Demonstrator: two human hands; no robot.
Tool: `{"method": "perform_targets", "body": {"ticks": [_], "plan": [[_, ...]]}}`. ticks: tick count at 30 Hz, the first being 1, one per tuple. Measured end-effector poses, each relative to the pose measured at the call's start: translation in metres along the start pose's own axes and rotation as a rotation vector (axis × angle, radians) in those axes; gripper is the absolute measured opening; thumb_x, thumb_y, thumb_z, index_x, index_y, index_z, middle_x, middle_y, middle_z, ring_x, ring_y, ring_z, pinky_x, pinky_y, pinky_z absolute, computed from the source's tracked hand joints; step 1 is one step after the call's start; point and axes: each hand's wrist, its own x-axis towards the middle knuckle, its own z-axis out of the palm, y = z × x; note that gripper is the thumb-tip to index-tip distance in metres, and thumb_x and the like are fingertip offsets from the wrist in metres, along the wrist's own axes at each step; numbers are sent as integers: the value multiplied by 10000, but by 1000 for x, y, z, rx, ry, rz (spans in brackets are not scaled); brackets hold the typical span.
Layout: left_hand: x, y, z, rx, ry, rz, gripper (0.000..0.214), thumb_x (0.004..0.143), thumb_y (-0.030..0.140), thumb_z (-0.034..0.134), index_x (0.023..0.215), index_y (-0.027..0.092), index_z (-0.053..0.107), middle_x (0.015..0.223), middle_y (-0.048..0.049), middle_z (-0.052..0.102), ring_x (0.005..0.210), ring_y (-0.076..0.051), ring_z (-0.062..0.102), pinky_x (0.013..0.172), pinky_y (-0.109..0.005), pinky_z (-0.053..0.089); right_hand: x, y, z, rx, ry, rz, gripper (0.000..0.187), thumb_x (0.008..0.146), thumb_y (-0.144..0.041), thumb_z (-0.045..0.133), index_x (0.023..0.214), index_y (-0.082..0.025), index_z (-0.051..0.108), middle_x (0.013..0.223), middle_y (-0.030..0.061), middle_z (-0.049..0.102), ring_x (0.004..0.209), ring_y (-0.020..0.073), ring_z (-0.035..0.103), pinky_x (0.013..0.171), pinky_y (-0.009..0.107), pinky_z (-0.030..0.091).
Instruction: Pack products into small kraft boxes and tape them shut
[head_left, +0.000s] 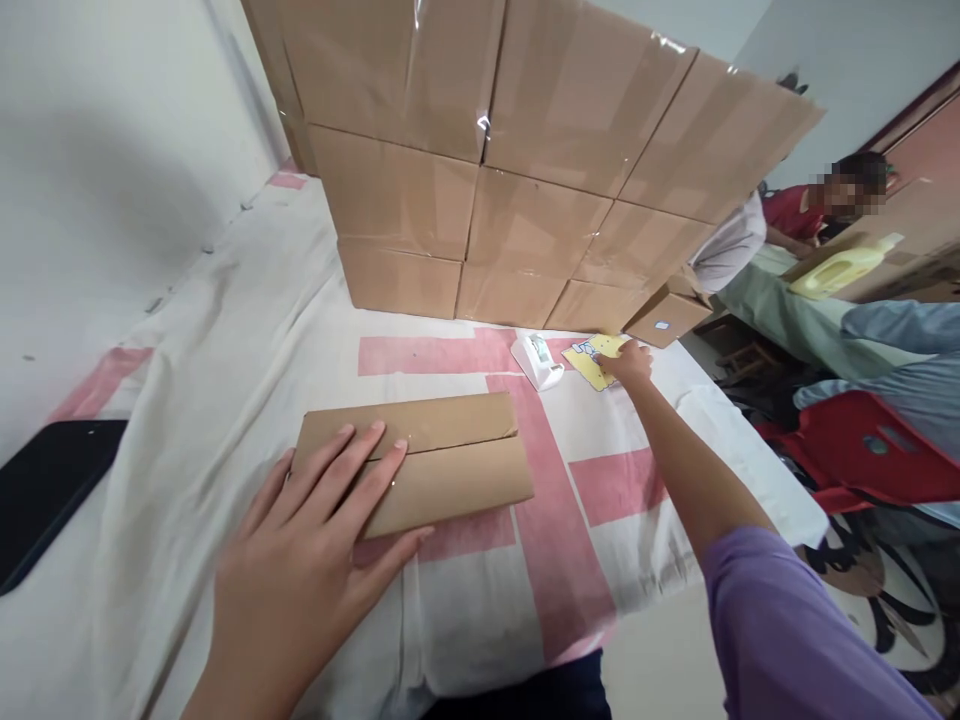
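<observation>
My left hand (315,540) lies flat, fingers spread, on a folded brown paper parcel (457,460) on the cloth-covered table. My right hand (628,363) is stretched far forward, its fingers closed on the edge of a yellow printed sheet (592,362) lying on the cloth. A small white tape dispenser (537,360) stands just left of that sheet.
A wall of stacked cardboard boxes (480,160) fills the back of the table. A small box (664,315) sits at its right end. A dark phone (45,490) lies at the left. Another person (817,205), a yellow jug (847,265) and a red chair (870,445) are on the right.
</observation>
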Motion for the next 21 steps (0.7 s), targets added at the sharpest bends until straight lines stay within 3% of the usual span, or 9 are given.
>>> {"method": "perform_targets", "body": {"ticks": [3, 7, 12, 18, 21], "plan": [[0, 0, 1, -2, 6, -2, 624, 912, 549, 578, 1462, 262, 505, 1496, -41, 548, 1339, -325, 545, 1150, -523, 360, -23, -6, -2, 65, -59, -114, 205, 840, -362, 671, 832, -177, 584, 1142, 138, 589, 1107, 264, 518, 910, 379, 417], [0, 0, 2, 0, 7, 3, 618, 916, 550, 577, 1459, 262, 507, 1486, -42, 558, 1332, -320, 552, 1140, -518, 370, -65, -28, 6, 206, -311, -209, 324, 919, -477, 545, 862, -189, 683, 1023, 64, 677, 934, 181, 581, 797, 281, 458], [1, 2, 1, 10, 15, 6, 605, 916, 554, 584, 1433, 246, 525, 1484, -49, 561, 1335, -316, 548, 1131, -513, 374, -82, -65, 10, 297, -625, 55, 304, 870, -483, 648, 869, -181, 678, 917, 59, 679, 716, 131, 541, 624, 257, 474], [-2, 3, -1, 27, 31, 22, 603, 906, 557, 595, 1415, 239, 535, 1489, -53, 555, 1337, -316, 544, 1127, -508, 368, -71, -101, 1, 219, -764, 244, 195, 812, -193, 732, 749, -175, 548, 649, -10, 549, 463, 58, 384, 447, 220, 428], [-3, 2, -1, 36, 38, 24, 600, 904, 569, 593, 1403, 240, 547, 1482, -53, 563, 1330, -317, 550, 1116, -501, 371, -75, -112, 1, 223, -775, 270, 206, 784, -134, 745, 780, -167, 541, 655, -7, 531, 454, 80, 479, 435, 241, 485]]}}
